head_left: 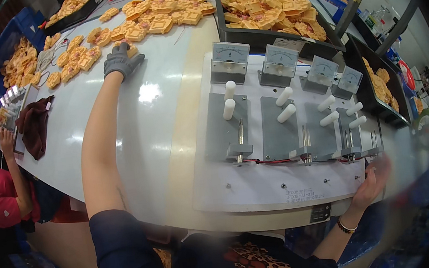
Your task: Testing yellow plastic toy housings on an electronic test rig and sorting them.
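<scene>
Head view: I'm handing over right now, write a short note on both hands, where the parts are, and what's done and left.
Left hand: gloved, stretched out over the white table, resting on a small orange part at the edge of the loose orange pile; whether it grips the part cannot be told.
Right hand: bare, at the near right corner of the white test board, holding nothing visible.
Parts: more orange pieces heaped further back and in the black tray.
Done: nothing visible; all four grey stations below the meters look empty.
Left: every station is unloaded.
</scene>
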A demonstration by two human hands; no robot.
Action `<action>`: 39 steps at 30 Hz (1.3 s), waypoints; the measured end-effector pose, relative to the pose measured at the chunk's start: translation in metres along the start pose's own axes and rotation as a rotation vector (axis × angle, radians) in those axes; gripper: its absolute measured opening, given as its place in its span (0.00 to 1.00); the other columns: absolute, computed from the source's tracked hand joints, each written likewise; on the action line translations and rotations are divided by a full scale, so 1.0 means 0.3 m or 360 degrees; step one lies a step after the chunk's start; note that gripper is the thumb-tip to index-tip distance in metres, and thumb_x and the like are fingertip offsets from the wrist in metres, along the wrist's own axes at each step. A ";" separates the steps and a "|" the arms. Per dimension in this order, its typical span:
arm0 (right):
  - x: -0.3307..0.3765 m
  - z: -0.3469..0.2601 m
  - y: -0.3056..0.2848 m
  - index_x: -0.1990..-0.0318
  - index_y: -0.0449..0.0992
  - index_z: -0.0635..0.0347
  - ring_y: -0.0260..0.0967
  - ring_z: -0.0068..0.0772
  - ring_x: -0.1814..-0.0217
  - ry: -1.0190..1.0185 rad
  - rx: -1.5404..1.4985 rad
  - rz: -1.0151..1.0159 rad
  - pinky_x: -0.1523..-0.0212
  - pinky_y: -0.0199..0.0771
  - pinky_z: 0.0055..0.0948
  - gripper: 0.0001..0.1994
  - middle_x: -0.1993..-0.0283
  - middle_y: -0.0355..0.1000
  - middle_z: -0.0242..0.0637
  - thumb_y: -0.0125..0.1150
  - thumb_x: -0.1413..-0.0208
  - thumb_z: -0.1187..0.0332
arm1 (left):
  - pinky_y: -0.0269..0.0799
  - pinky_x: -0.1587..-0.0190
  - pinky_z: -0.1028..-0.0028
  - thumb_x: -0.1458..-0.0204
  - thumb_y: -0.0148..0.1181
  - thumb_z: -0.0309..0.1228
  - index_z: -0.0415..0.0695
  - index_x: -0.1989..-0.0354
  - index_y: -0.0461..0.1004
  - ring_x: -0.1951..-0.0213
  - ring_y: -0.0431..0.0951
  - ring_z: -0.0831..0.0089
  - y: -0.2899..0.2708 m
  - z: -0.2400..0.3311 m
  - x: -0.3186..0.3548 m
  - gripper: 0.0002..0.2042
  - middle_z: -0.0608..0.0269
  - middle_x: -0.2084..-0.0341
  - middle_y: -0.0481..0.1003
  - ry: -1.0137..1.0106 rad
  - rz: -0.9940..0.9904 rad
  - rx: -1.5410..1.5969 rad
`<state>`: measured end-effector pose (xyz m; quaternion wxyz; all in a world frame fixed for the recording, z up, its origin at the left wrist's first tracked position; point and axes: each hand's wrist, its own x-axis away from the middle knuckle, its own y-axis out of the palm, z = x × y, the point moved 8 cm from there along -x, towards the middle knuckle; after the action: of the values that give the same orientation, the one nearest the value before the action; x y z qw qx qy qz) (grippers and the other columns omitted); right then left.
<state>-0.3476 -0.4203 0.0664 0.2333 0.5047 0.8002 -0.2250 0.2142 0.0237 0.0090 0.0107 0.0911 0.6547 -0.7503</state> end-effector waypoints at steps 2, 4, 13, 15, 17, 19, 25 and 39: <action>0.002 0.016 -0.015 0.44 0.59 0.69 0.54 0.25 0.55 -0.0009 -0.0007 -0.0026 0.55 0.55 0.23 0.24 0.54 0.59 0.38 0.47 0.50 0.71 | 0.66 0.47 0.61 0.57 0.58 0.54 0.49 0.44 0.61 0.47 0.68 0.55 -0.006 0.017 0.046 0.33 0.52 0.46 0.63 -0.0016 0.0051 -0.0052; 0.003 0.028 -0.038 0.44 0.60 0.69 0.55 0.25 0.55 -0.0033 -0.0018 0.0049 0.55 0.56 0.23 0.23 0.55 0.60 0.38 0.46 0.50 0.72 | 0.68 0.51 0.61 0.56 0.58 0.49 0.44 0.48 0.63 0.53 0.73 0.54 -0.026 0.021 0.115 0.29 0.50 0.51 0.66 -0.0037 0.0110 -0.0142; 0.167 -0.191 0.016 0.59 0.64 0.64 0.56 0.32 0.62 -0.0449 -0.0299 0.0348 0.61 0.56 0.29 0.15 0.62 0.60 0.41 0.51 0.57 0.70 | 0.75 0.67 0.71 0.47 0.51 0.41 0.40 0.51 0.65 0.61 0.77 0.67 -0.100 0.070 0.532 0.20 0.57 0.60 0.73 -0.0097 -0.0690 0.3421; 0.202 -0.303 0.187 0.61 0.66 0.62 0.56 0.32 0.64 -0.0531 -0.0589 -0.0091 0.64 0.57 0.30 0.16 0.63 0.61 0.42 0.54 0.61 0.68 | 0.74 0.62 0.69 0.46 0.51 0.38 0.39 0.50 0.65 0.60 0.74 0.66 -0.137 0.103 0.587 0.20 0.57 0.60 0.72 -0.0002 -0.0758 0.3596; 0.250 -0.403 0.359 0.61 0.68 0.61 0.58 0.34 0.63 -0.0587 -0.0449 -0.0499 0.66 0.60 0.32 0.17 0.61 0.62 0.45 0.58 0.63 0.69 | 0.72 0.56 0.68 0.46 0.50 0.36 0.37 0.48 0.65 0.58 0.71 0.66 -0.145 0.160 0.622 0.20 0.57 0.60 0.70 0.0070 -0.0862 0.3774; 0.276 -0.498 0.506 0.59 0.70 0.63 0.60 0.38 0.62 -0.0614 -0.0307 -0.0819 0.65 0.64 0.35 0.18 0.60 0.62 0.47 0.60 0.61 0.70 | 0.73 0.62 0.76 0.46 0.50 0.36 0.41 0.52 0.66 0.63 0.75 0.69 -0.229 0.229 0.627 0.16 0.58 0.63 0.72 0.0668 0.0006 0.1371; 0.313 -0.487 0.699 0.47 0.64 0.63 0.60 0.43 0.59 -0.0266 -0.0405 -0.1020 0.58 0.66 0.34 0.26 0.55 0.58 0.48 0.61 0.58 0.71 | 0.60 0.49 0.54 0.45 0.43 0.38 0.42 0.55 0.68 0.59 0.67 0.58 -0.221 0.528 0.622 0.16 0.51 0.63 0.69 0.0497 -0.1607 0.4239; 0.357 -0.474 0.708 0.59 0.70 0.63 0.64 0.43 0.66 -0.0349 -0.0634 -0.1082 0.67 0.68 0.33 0.21 0.66 0.64 0.42 0.58 0.67 0.72 | 0.70 0.67 0.70 0.45 0.49 0.36 0.37 0.55 0.69 0.69 0.71 0.68 -0.282 0.821 0.631 0.15 0.59 0.71 0.70 0.2131 -0.1103 0.2081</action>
<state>-0.2154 -0.1777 0.0880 0.3227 0.1293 0.9197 -0.1822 -0.0135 -0.1871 0.0946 -0.6325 0.2872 -0.0255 -0.7189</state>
